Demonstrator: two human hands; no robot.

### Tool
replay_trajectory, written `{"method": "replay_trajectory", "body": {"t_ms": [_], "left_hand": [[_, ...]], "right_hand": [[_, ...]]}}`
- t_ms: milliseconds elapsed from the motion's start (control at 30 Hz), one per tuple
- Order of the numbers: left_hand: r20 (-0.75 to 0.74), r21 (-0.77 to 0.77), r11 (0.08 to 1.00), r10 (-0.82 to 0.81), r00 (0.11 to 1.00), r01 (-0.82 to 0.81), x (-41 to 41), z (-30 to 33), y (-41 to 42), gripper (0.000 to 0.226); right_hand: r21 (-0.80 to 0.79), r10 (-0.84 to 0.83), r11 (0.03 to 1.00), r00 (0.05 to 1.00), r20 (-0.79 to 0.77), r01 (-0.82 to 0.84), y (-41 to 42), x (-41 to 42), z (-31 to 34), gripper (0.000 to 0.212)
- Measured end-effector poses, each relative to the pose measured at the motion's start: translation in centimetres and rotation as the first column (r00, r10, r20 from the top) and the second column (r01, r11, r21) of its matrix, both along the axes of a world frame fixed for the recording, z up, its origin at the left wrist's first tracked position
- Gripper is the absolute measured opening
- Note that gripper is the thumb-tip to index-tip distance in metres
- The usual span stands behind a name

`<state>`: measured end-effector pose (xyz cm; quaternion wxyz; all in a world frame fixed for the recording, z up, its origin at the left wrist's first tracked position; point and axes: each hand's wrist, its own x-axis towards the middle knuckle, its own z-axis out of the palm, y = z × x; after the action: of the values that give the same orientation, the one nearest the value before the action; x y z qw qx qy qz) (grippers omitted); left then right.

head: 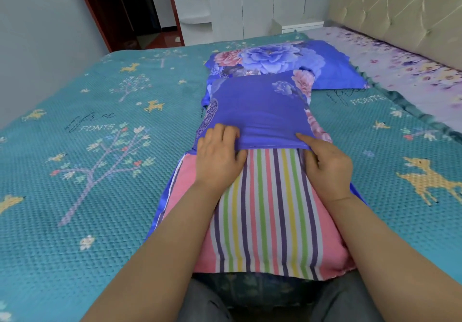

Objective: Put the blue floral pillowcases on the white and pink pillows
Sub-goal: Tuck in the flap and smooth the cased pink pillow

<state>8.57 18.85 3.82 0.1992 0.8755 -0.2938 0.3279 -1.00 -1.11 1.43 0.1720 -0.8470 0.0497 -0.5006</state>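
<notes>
Blue pillowcase, near: blue floral pillowcase (257, 111) covered the far half of the striped pillow (270, 211); its open hem ran straight across the pillow's middle, between the two hands.
Pillow: pink ends, central band of white, green, yellow, purple and pink stripes; it lay lengthwise on the bed, near end bare and resting at the bed's edge.
Left hand: left hand (220, 156) lay palm down on the pillow, forearm reaching in from lower left; fingers curled over the hem at its left part, thumb on the stripes below. It gripped the hem cloth.
Right hand: right hand (327, 166) came in from lower right, wrist bent slightly; index finger stretched along the hem's right end, the other fingers tucked down at the pillow's side, pinching the pillowcase edge.
Lower layer: a strip of blue cloth showed along both long sides of the pillow, beneath it.
Second pillow: covered pillow (282, 61) in the same blue floral print lay just beyond, touching the far end of the first.
Surface: teal bedspread (100, 171) with deer and tree motifs.
Background: padded headboard (400, 11) at right; white wardrobe (250, 4) behind.
</notes>
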Motion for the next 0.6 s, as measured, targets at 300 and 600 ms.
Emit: {"method": "replay_trajectory", "body": {"t_ms": [300, 600], "left_hand": [[-0.670, -0.014, 0.920, 0.282, 0.686, -0.392, 6.0, -0.7, 6.8, 0.028], [-0.433, -0.236, 0.881, 0.282, 0.856, -0.409, -0.9, 0.1, 6.6, 0.021]], "right_hand": [[-0.010, -0.094, 0.995, 0.974, -0.207, 0.094, -0.7, -1.9, -0.8, 0.038], [0.096, -0.142, 0.945, 0.653, -0.744, 0.313, -2.3, -1.9, -1.2, 0.045]]}}
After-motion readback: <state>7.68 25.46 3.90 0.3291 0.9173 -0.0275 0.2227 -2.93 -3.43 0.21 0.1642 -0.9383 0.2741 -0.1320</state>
